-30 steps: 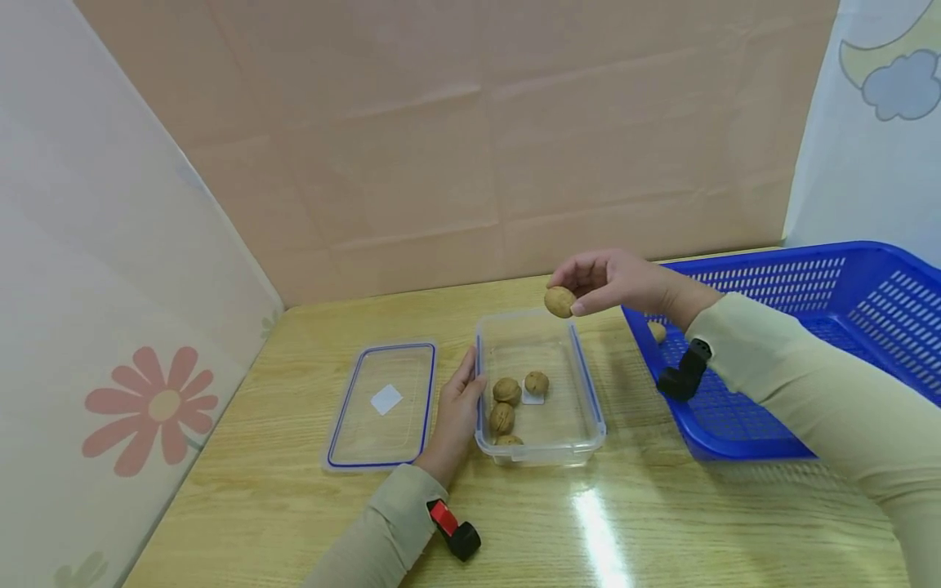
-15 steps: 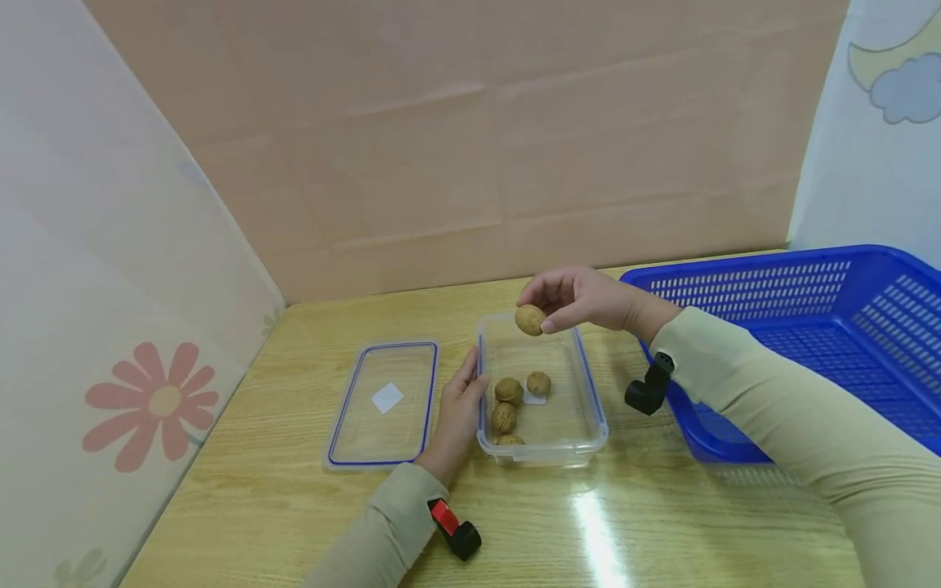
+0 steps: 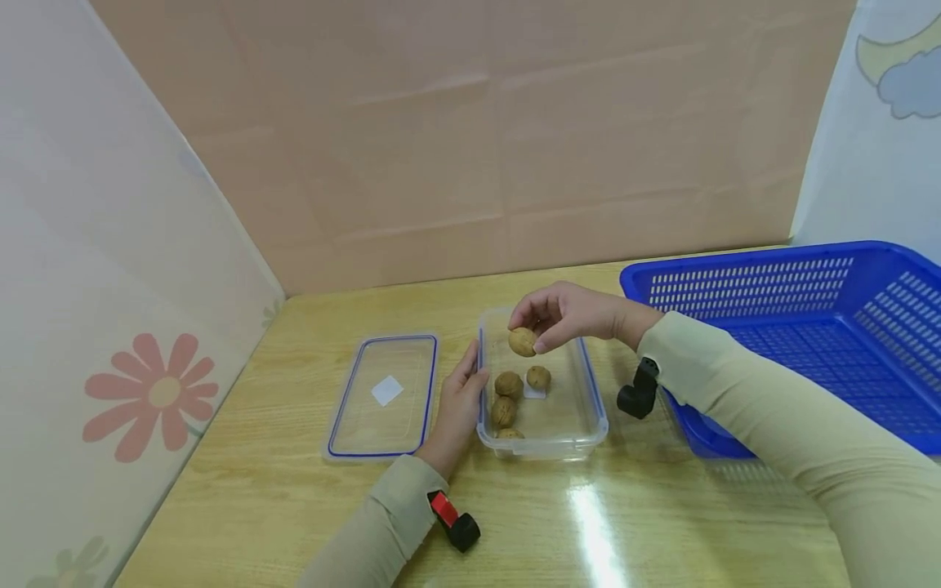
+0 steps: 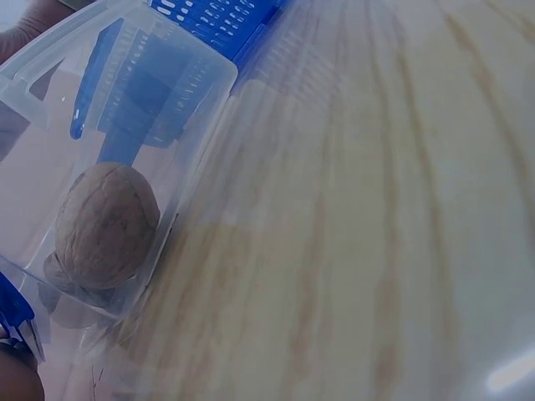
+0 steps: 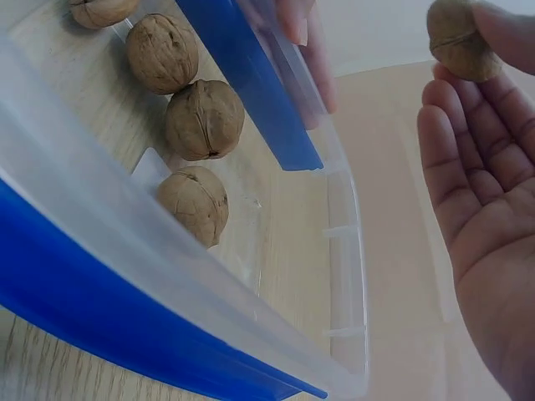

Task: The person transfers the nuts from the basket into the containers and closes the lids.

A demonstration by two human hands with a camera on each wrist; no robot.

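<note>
In the head view my right hand (image 3: pixel 569 314) pinches a walnut (image 3: pixel 522 342) between thumb and fingers, over the clear plastic food container (image 3: pixel 566 420). The right wrist view shows the held walnut (image 5: pixel 458 40) above the rim, with the palm turned to the camera. Several walnuts (image 3: pixel 509 384) lie inside, most along the container's left side, one beside a white label (image 3: pixel 534 393). Against the left wall rests my left hand (image 3: pixel 457 412), fingers extended along the outside and thumb at the rim. In the left wrist view a walnut (image 4: pixel 109 224) shows through the container wall.
A clear lid with a blue seal (image 3: pixel 382 433) lies flat left of the container, a white label on it. On the right stands a blue perforated basket (image 3: pixel 742 260), partly covered by the right sleeve (image 3: pixel 764 400). Cloth-covered walls (image 3: pixel 382 188) enclose the wooden table (image 3: pixel 294 490).
My right hand has carried the walnut left and down, from beside the basket to over the container. My left hand stays at the container's side.
</note>
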